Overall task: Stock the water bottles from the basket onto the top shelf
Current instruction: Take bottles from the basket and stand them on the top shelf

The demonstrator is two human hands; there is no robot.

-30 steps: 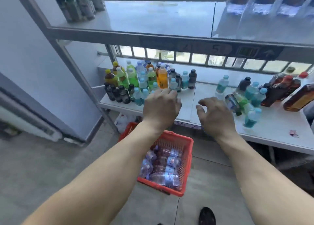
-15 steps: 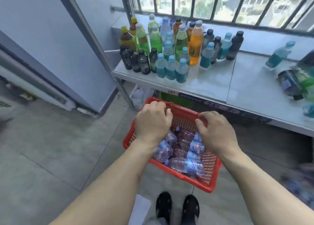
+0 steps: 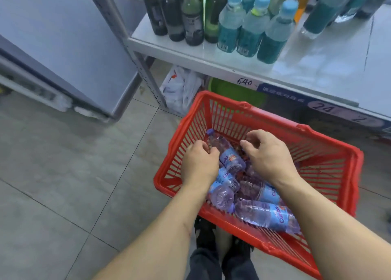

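Left hand: the left hand (image 3: 200, 163) is down inside the basket with its fingers curled, their tips against the side of a bottle; whether they actually grip it cannot be told.
Right hand: the right hand (image 3: 268, 156) hangs just beside the left one, fingers loosely bent and holding nothing.
Between the hands: a clear plastic water bottle with a blue label and purple cap (image 3: 225, 153) lies on its side.
Under the wrists: more clear plastic water bottles (image 3: 266, 214) lie heaped.
Around both hands: a red slatted plastic shopping basket (image 3: 239, 110) on the grey tiled floor (image 3: 63, 184).
Beyond the fingertips: a white metal shelf (image 3: 317, 63) carrying dark bottles (image 3: 171, 10) and blue-capped bottles with teal labels (image 3: 249, 23), all upright.
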